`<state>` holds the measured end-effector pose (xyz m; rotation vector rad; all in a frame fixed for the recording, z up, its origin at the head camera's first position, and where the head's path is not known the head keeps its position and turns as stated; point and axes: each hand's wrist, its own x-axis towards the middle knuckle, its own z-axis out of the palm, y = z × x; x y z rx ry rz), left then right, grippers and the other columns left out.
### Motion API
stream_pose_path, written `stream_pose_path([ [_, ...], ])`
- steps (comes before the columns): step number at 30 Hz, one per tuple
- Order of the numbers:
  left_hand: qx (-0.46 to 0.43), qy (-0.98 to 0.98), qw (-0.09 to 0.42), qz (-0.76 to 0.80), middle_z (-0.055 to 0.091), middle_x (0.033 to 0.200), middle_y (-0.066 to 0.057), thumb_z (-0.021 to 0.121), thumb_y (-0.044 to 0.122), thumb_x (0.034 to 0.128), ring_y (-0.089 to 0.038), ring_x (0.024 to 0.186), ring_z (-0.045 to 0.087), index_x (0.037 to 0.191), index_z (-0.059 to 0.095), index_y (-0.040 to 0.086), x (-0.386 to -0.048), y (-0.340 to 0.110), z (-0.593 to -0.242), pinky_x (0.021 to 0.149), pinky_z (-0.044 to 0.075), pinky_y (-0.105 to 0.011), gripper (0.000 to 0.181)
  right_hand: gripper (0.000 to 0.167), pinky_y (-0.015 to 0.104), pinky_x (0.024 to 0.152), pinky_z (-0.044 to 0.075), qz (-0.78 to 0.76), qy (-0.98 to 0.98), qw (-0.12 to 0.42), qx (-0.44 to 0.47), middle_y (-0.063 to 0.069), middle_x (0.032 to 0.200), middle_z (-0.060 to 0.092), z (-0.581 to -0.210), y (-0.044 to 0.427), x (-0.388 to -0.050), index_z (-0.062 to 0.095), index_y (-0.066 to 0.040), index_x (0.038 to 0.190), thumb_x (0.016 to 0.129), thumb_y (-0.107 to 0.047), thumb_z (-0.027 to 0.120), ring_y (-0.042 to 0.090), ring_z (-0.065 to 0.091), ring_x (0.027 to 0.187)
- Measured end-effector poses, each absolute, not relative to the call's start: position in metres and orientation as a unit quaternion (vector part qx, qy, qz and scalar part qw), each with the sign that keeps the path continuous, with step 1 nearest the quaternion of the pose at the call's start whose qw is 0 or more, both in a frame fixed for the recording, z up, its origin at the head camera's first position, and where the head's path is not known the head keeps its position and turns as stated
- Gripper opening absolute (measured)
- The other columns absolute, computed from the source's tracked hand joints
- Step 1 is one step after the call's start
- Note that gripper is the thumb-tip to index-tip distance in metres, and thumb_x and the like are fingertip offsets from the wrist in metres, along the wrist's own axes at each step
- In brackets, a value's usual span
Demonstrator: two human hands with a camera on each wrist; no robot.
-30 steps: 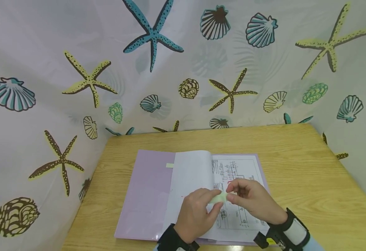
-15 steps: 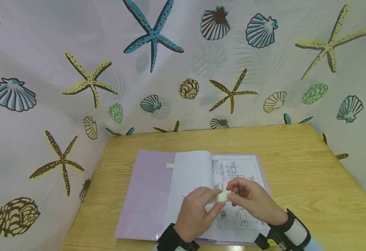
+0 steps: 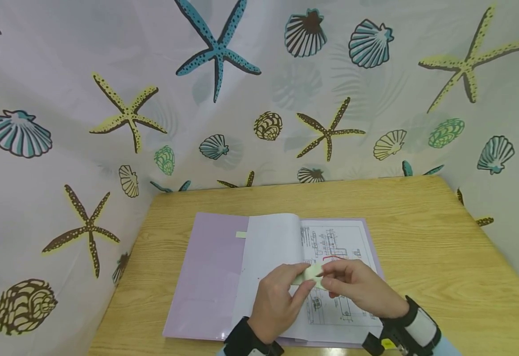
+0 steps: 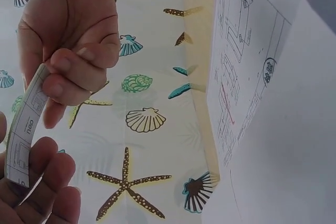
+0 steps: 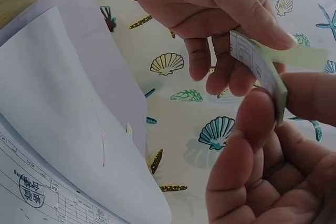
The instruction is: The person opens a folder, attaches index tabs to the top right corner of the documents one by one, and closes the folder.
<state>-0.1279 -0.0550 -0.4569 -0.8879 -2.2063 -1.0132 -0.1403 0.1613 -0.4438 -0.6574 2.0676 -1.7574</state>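
A small pale green sticky-note pad (image 3: 301,279) is held between my two hands above the open folder. My left hand (image 3: 274,299) pinches its left end between thumb and fingers. My right hand (image 3: 358,286) pinches the right end. In the left wrist view, the printed back of the pad (image 4: 25,124) shows, slightly bowed. A thin pale green strip (image 5: 307,57) stands away from the pad near my left thumb in the right wrist view. Part of the pad is hidden by fingers.
A light purple folder (image 3: 210,277) lies open on the wooden table (image 3: 428,237). Its white page (image 3: 270,242) is turned left, beside a printed drawing sheet (image 3: 354,237) with a red mark. A pale green tab (image 3: 241,235) sticks out on the left. A seashell-patterned cloth (image 3: 250,99) hangs behind.
My right fingers have shifted slightly to the left on the pad, and the left fingertips have risen a little. The green strip now shows bent up. More of the red mark is visible.
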Motion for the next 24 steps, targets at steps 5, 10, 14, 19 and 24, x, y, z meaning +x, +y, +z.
stream_pose_path([
  [5, -0.329, -0.828, 0.271, -0.365, 0.068, 0.106, -0.004, 0.057, 0.015, 0.0970, -0.010, 0.098, 0.064, 0.117, 0.063, 0.004, -0.127, -0.056, -0.457, 0.083, 0.051, -0.022, 0.024, 0.015, 0.029, 0.065, 0.052, -0.596, 0.762, 0.129, -0.219, 0.011, 0.093, 0.065, -0.443, 0.157, -0.137, 0.066, -0.005, 0.105, 0.097, -0.015, 0.058, 0.014, 0.059, 0.074],
  [10, -0.288, -0.839, 0.300, -0.350, 0.062, 0.114, -0.007, 0.059, 0.005, 0.0898, -0.017, 0.105, 0.060, 0.107, 0.066, 0.006, -0.127, -0.057, -0.458, 0.081, 0.052, -0.023, 0.018, 0.009, 0.025, 0.058, 0.050, -0.550, 0.806, -0.009, -0.220, -0.002, 0.090, 0.066, -0.444, 0.147, -0.132, 0.067, -0.013, 0.100, 0.093, -0.009, 0.064, 0.010, 0.059, 0.068],
  [14, -0.251, -0.839, 0.324, -0.360, 0.059, 0.103, -0.005, 0.062, 0.005, 0.0846, -0.015, 0.092, 0.057, 0.093, 0.067, 0.008, -0.125, -0.057, -0.458, 0.068, 0.049, -0.019, 0.011, 0.018, 0.025, 0.053, 0.049, -0.512, 0.825, -0.096, -0.220, -0.005, 0.086, 0.066, -0.447, 0.141, -0.129, 0.067, -0.015, 0.098, 0.088, 0.000, 0.067, 0.008, 0.058, 0.062],
  [19, -0.250, -0.828, 0.324, -0.384, 0.064, 0.093, 0.000, 0.062, 0.004, 0.0860, -0.011, 0.087, 0.063, 0.091, 0.066, 0.008, -0.123, -0.055, -0.458, 0.072, 0.051, -0.021, 0.008, 0.022, 0.026, 0.051, 0.050, -0.534, 0.810, -0.100, -0.220, 0.003, 0.090, 0.066, -0.448, 0.134, -0.127, 0.065, -0.006, 0.100, 0.085, 0.010, 0.065, 0.011, 0.061, 0.064],
  [24, -0.255, -0.823, 0.323, -0.391, 0.068, 0.096, -0.002, 0.063, 0.001, 0.0836, -0.012, 0.091, 0.067, 0.091, 0.067, 0.006, -0.122, -0.055, -0.458, 0.077, 0.054, -0.025, 0.010, 0.022, 0.023, 0.050, 0.046, -0.510, 0.827, -0.115, -0.207, -0.003, 0.091, 0.066, -0.450, 0.128, -0.127, 0.065, -0.011, 0.099, 0.083, 0.003, 0.071, 0.009, 0.059, 0.072],
])
